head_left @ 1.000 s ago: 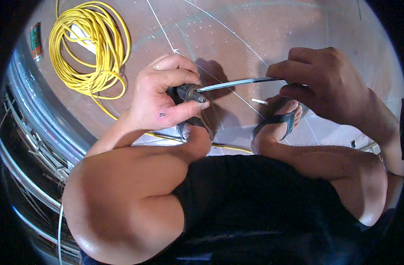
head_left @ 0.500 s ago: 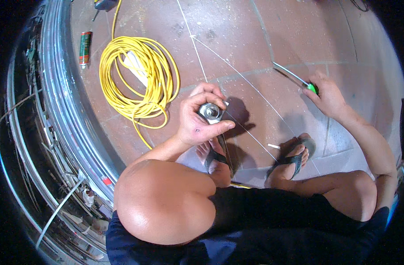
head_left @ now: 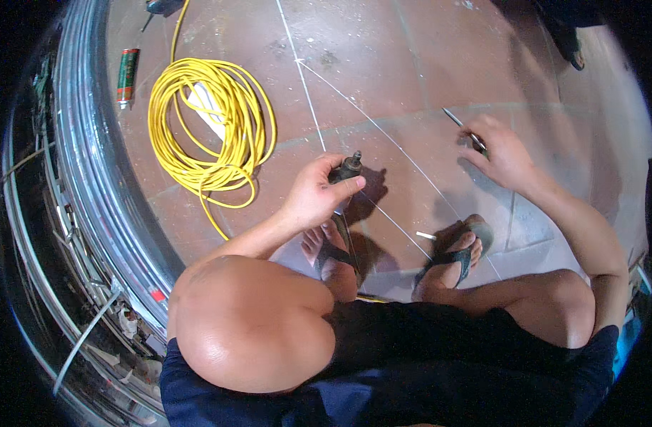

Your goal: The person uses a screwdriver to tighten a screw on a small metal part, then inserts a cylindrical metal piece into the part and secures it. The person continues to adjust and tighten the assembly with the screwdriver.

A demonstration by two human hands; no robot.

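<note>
My left hand (head_left: 310,193) is closed around a dark, rounded part (head_left: 350,168) with a narrow stepped tip that points up and away from me. Its lower portion is hidden by my palm and fingers. Off to the right, my right hand (head_left: 509,160) grips a screwdriver (head_left: 452,117), whose metal shaft points to the far left. Most of the handle is covered by the fingers. The two hands are well apart, both above the tiled floor (head_left: 383,78).
A coil of yellow cable (head_left: 263,117) lies at the left around a white object (head_left: 206,110). Beyond it lies a green and red can (head_left: 127,77). Long wrapped metal bars (head_left: 91,128) line the left side. A small white stick (head_left: 425,235) is by my right sandal (head_left: 481,229). Another person's foot (head_left: 576,60) shows at far right.
My left hand has turned the part: its silvery round end faced up before, and now its dark tipped end shows. The screwdriver has shifted in my right hand, hiding the green handle.
</note>
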